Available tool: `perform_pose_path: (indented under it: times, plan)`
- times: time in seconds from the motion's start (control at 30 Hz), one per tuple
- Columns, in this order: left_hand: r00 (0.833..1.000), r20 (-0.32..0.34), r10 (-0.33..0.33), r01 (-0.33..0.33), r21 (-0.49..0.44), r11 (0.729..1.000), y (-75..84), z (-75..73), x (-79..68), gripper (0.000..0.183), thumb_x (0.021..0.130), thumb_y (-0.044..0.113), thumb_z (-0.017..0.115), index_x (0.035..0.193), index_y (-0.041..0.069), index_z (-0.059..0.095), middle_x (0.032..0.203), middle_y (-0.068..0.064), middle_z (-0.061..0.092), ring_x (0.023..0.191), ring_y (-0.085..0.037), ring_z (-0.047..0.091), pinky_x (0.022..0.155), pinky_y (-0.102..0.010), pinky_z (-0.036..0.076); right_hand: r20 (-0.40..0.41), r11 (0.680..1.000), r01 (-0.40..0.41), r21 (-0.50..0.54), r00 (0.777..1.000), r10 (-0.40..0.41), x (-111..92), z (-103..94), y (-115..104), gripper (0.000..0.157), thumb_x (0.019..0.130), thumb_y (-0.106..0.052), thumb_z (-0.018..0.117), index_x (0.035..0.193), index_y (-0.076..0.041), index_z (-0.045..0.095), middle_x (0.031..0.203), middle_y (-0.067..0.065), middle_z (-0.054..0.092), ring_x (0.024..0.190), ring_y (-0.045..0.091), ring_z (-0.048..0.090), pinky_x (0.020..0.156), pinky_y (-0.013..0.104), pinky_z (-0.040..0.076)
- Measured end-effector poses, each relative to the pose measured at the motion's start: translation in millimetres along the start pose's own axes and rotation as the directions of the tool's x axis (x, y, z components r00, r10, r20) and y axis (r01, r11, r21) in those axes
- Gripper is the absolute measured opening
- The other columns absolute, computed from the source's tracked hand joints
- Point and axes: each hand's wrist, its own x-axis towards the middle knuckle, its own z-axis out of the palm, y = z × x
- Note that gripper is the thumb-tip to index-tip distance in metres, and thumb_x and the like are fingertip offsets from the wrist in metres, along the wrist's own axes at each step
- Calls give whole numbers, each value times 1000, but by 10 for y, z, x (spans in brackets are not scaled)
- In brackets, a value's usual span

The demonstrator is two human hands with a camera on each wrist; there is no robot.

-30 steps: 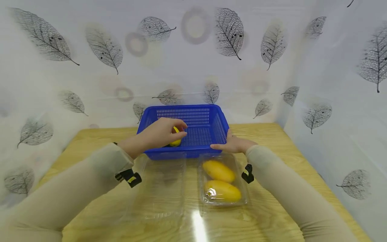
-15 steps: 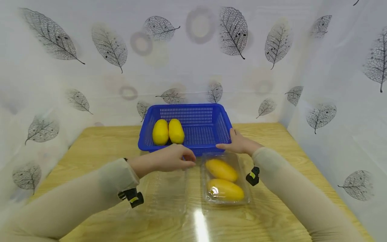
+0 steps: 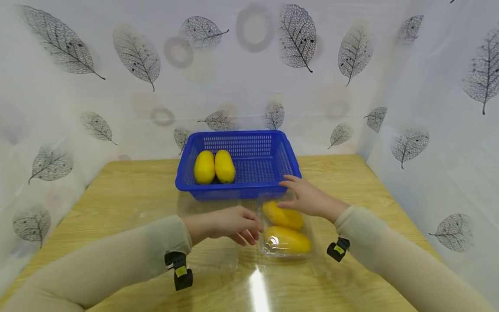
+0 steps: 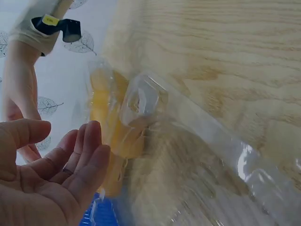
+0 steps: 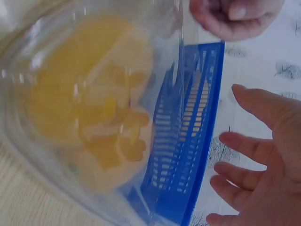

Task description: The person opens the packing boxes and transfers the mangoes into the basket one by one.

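Note:
A clear plastic box (image 3: pixel 266 252) on the table holds two orange-yellow mangoes (image 3: pixel 288 239). My left hand (image 3: pixel 230 223) hovers at the box's left side, palm turned toward it, fingers loosely bent and holding nothing. Above the box's far right part is my right hand (image 3: pixel 309 198), its fingers spread; the right wrist view shows that hand (image 5: pixel 268 165) apart from the box. Left of the box lies another clear plastic piece (image 3: pixel 214 260), partly hidden under my left arm. Behind them stands a blue basket (image 3: pixel 234 190) with two yellow oval fruits (image 3: pixel 225 167) at its left end.
The wooden table (image 3: pixel 132 182) reaches back to a white leaf-print curtain (image 3: pixel 241 86), which also hangs at both sides. Light glares off the table in front of the box.
My left hand has come out of the basket, moving toward me and right to the mango box. My right hand has let go of the basket's right front corner and shifted nearer.

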Motion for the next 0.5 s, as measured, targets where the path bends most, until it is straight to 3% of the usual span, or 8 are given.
perform_pose_path:
  times: [0.1,0.2,0.37,0.5]
  plan:
    - [999,-20,-31,32,42,999,-68,-4,19,24,85,19,49,95,-1,57,86,-15,59,75,-23,58,68,-39,48,5,996,83,-33,997,-83,-52,60,-111,48,76,-41,58,110,-6,54,121,12,43,109,28,40,90,42,33]
    - [998,-37,-43,46,88,995,-132,13,41,22,84,16,47,94,0,58,83,-13,60,74,-21,59,66,-36,48,46,973,221,-69,975,-218,-117,128,-236,26,78,-31,60,94,-11,61,98,1,55,90,17,51,77,29,43]
    - [998,-54,19,-9,187,982,-182,71,90,19,81,11,48,83,-3,60,72,-9,61,67,-17,59,56,-27,46,96,905,418,-76,907,-411,-210,235,-418,8,76,-22,62,77,-14,62,72,-8,51,66,6,50,59,15,40]
    - [996,-47,82,-62,321,945,-209,109,119,15,78,7,51,74,-4,60,66,-8,60,61,-16,58,53,-24,44,120,878,468,-99,882,-457,-256,315,-516,4,73,-19,63,71,-16,63,65,-11,46,59,1,43,54,11,35]
